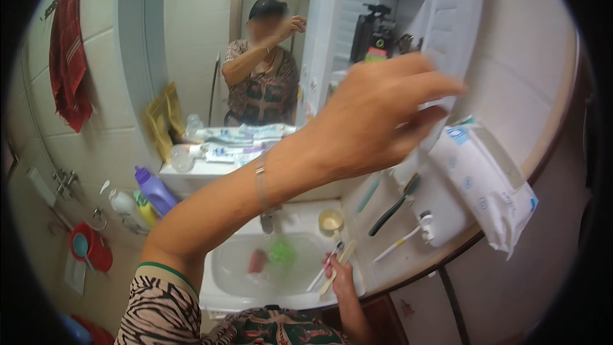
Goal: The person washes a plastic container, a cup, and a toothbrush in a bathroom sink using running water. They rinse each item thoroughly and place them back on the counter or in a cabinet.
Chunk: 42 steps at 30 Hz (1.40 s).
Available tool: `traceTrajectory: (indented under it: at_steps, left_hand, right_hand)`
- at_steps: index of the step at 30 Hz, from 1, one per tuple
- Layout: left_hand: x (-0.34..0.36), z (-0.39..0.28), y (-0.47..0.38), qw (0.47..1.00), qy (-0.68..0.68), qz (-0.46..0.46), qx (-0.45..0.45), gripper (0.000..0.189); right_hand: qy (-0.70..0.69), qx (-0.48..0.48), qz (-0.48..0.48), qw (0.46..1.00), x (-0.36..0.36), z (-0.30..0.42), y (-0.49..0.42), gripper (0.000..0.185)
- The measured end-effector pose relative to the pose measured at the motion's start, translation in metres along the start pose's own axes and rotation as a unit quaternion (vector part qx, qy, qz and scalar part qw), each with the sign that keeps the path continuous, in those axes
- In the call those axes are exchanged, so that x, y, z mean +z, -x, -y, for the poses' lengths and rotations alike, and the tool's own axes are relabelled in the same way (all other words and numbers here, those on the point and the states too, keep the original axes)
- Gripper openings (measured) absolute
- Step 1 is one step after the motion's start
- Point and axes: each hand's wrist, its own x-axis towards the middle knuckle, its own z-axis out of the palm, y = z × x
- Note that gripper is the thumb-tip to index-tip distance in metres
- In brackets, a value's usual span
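Observation:
My left arm reaches across from the lower left, and my left hand (383,115) is raised high before the wall cabinet, bent at the wrist. Its thumb and forefinger are apart, with nothing visible between them; the fingertips are blurred. Low over the right side of the washbasin (225,292), my right hand (341,275) holds a toothbrush (316,281) and a flat pale stick (346,253) side by side. In the basin lie a bright green mesh-like thing (282,251) and a red thing (257,261). A small yellowish cup (330,220) stands at its back right corner.
A brush with a dark handle (390,213), a white and yellow toothbrush (397,245) and a white packet (488,187) are at the right. Toothpaste tubes (225,153) lie on the shelf below the mirror (201,57). Bottles (155,191) stand left of the basin.

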Motion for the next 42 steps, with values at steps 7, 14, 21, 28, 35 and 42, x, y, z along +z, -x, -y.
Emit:
traceTrajectory:
  at_steps: [7, 14, 21, 28, 35, 42]
  left_hand:
    - [-0.024, -0.029, 0.279, 0.765, 0.146, 0.199, -0.595, 0.049]
    - [-0.001, -0.09, 0.406, 0.534, 0.386, 0.025, -0.752, 0.046]
    - [-0.01, -0.102, 0.43, 0.52, 0.34, -0.037, -0.783, 0.034]
    - [-0.019, -0.108, 0.434, 0.56, 0.283, -0.011, -0.779, 0.036]
    - [-0.018, -0.11, 0.422, 0.589, 0.302, -0.058, -0.747, 0.035]
    - [-0.031, -0.11, 0.41, 0.592, 0.298, -0.044, -0.747, 0.024]
  right_hand:
    - [-0.107, 0.032, 0.12, 0.986, 0.068, 0.039, -0.011, 0.025]
    - [-0.062, 0.037, 0.137, 0.988, 0.13, 0.008, -0.016, 0.026]
    - [0.051, 0.027, 0.065, 0.996, 0.149, -0.017, -0.017, 0.025]
    - [0.048, 0.061, 0.088, 0.993, 0.163, -0.022, -0.016, 0.03]
    - [0.122, 0.073, 0.132, 0.981, 0.165, -0.019, -0.012, 0.032]
    - [0.018, -0.033, 0.15, 0.988, 0.158, 0.029, -0.028, 0.036]
